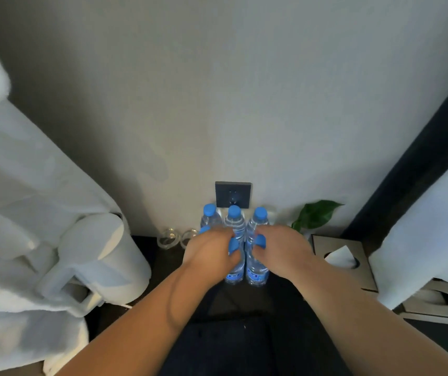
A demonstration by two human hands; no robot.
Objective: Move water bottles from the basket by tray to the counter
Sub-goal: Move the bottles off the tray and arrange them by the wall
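1. Evidently we are at the setting-down step. Our left hand [212,253] and right hand [281,248] each have fingers curled round the neck of a water bottle.
2. The left-held bottle [234,272] and the right-held bottle [257,274] stand side by side, touching, on the dark counter [231,299] below the wall socket [233,194].
3. The back row of bottles [234,213], three of them, stands upright directly under the socket, just behind the held pair.
4. Next, we judge, both grips should loosen and lift straight up without knocking the close-packed neighbours. Neither basket nor tray is in view.
5. The bottles are small and clear, with blue caps and blue labels low down.
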